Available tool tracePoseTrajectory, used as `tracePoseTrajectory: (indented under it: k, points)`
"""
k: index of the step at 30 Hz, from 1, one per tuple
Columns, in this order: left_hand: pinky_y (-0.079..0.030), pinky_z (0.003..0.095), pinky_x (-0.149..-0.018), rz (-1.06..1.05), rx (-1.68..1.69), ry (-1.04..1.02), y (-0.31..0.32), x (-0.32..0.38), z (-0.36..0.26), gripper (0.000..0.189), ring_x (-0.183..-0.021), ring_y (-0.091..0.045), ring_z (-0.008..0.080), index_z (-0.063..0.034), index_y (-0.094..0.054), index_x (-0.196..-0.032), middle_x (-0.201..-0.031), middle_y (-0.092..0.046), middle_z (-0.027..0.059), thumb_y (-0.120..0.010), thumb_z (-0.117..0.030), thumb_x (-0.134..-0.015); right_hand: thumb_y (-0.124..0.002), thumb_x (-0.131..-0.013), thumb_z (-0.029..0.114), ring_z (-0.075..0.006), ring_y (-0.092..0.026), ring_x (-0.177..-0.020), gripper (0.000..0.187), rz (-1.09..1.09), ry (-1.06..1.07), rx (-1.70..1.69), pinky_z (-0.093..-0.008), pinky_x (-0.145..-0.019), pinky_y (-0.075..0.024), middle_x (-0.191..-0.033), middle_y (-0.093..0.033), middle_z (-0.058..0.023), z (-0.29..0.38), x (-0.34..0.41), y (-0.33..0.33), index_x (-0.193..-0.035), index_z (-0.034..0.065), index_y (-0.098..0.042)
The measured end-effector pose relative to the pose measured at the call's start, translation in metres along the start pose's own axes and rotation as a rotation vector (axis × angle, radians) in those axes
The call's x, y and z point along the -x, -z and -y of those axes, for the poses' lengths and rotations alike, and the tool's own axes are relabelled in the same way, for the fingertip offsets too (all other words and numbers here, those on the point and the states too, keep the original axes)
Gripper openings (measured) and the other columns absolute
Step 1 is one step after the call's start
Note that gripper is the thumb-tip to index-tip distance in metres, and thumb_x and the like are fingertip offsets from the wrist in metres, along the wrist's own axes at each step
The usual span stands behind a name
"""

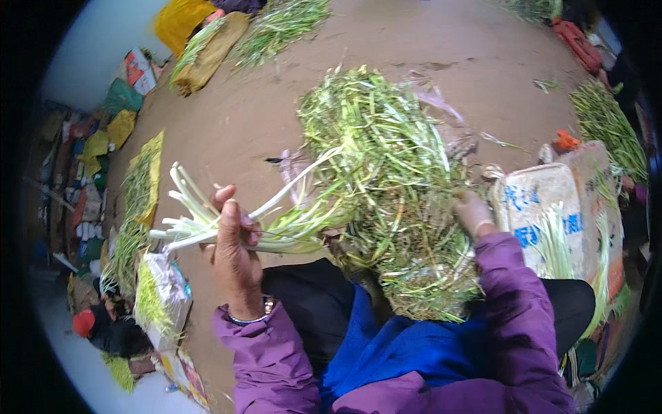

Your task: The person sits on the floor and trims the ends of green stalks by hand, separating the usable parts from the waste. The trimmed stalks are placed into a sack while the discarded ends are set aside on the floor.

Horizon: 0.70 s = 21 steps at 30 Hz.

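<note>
My left hand, raised at the left of the middle, is closed around a bunch of scallion-like green stalks. Their white ends point left and their leafy ends trail right towards a large heap of green stalks and leaves. That heap lies before me on the ground, reaching to my blue-covered lap. At the heap's right edge is my right hand, blurred; its fingers are partly hidden, and whether it holds anything is unclear.
To my right, a woven sack bears writing and trimmed white stalks. At left are a yellow sheet with greens and a white package with light green stalks. A person in black and red sits at lower left.
</note>
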<state>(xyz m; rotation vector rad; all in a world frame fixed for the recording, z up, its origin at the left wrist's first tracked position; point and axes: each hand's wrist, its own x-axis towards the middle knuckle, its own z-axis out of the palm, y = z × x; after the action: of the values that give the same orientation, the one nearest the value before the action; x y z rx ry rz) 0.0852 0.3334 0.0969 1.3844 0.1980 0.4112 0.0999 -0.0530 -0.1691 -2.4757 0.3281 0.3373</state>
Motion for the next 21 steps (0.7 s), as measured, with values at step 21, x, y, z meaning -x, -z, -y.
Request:
tracePoseTrajectory:
  k: [21]
  points:
    - [-0.039,0.0241,-0.05,0.253,0.301,0.226,0.014,0.007,-0.006,0.027,-0.049,-0.044,0.0078,-0.0037,-0.054,-0.113,-0.065,-0.051,-0.0001,-0.061,-0.02,-0.092,-0.077,-0.072,0.024,-0.0269,-0.055,-0.117,0.064,-0.349,0.989,-0.059,-0.0416,-0.099,-0.0406,-0.129,-0.058,-0.0091,0.22,0.07,0.093,-0.13,0.0111,-0.054]
